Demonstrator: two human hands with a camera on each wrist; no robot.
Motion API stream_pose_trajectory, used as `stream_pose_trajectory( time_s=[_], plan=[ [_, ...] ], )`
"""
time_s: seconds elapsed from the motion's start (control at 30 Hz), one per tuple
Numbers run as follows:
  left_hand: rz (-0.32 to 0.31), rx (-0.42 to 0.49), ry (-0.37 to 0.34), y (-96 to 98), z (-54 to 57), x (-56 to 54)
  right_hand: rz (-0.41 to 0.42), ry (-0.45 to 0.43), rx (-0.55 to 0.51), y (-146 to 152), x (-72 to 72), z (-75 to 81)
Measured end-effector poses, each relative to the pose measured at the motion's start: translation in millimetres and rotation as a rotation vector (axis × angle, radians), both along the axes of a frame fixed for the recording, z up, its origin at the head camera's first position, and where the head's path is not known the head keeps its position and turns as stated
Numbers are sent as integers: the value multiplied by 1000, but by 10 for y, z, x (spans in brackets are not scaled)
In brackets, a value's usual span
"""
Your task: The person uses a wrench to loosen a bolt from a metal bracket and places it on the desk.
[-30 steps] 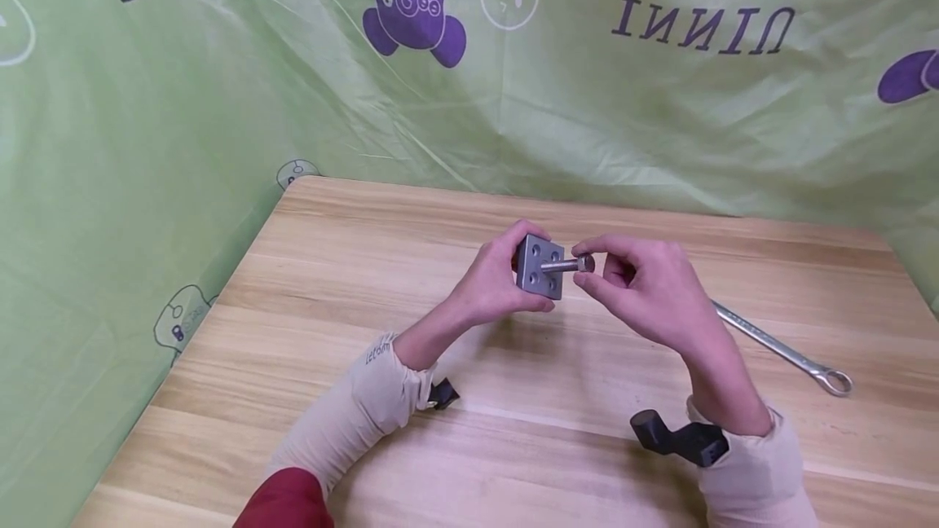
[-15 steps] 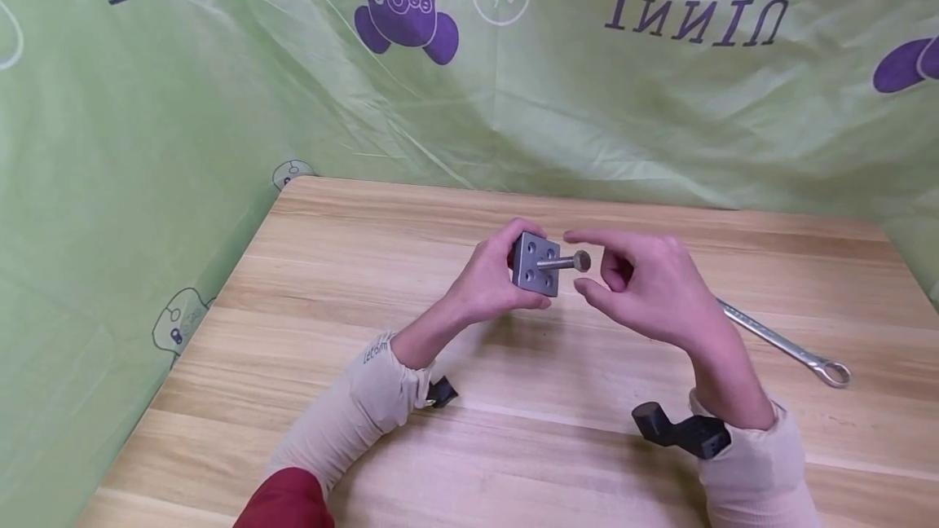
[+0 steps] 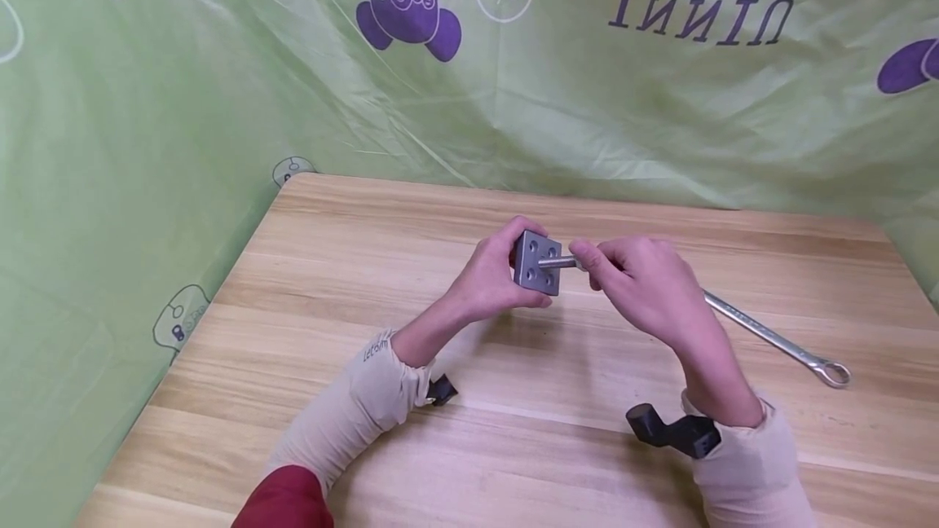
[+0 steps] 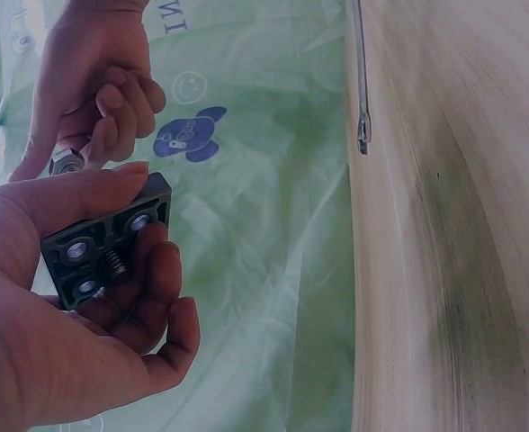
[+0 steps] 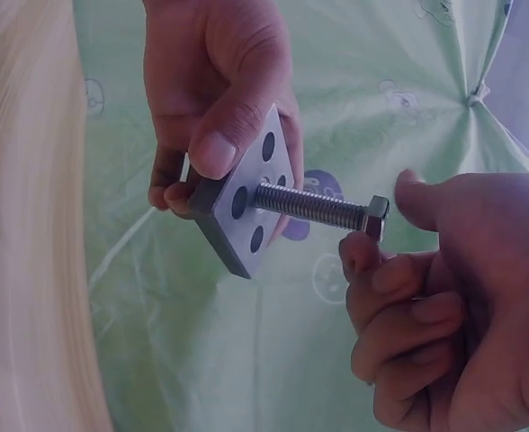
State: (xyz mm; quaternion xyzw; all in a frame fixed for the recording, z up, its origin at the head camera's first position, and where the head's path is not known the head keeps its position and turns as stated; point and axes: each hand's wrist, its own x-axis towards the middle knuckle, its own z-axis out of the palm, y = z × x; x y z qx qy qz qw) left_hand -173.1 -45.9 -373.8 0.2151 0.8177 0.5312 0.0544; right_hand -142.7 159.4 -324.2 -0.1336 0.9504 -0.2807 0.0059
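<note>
My left hand (image 3: 487, 279) holds a grey square metal plate (image 3: 540, 284) by its edges, off the table. Several holes pierce the plate, and a long hex bolt (image 5: 314, 207) stands out of its middle. On the far side, the left wrist view shows the bolt's threaded end (image 4: 116, 265) poking through. My right hand (image 3: 649, 288) is at the hex head (image 5: 378, 219): the curled index finger touches it from below and the thumb is close on the other side. A length of thread shows between plate and head.
A combination wrench (image 3: 770, 338) lies on the wooden table (image 3: 528, 463), right of and partly behind the right hand. A black wrist mount (image 3: 675, 432) sticks out from each sleeve. Green printed cloth (image 3: 557, 121) hangs along the back and left.
The right hand's thumb and index finger opened off the bolt head half a second ago, then came back to it with the hand turned. The left hand keeps the plate in place.
</note>
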Motion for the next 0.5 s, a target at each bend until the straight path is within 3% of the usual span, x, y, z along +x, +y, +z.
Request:
stream_pose_trajectory(
  time_s=[0.2, 0.5],
  plan=[
    [-10, 6, 6, -2, -9, -5, -15, 59, -27, -28, 19, -9],
    [-10, 12, 4, -14, -27, -12, 37, 212, -98, -9, 41, -15]
  ],
)
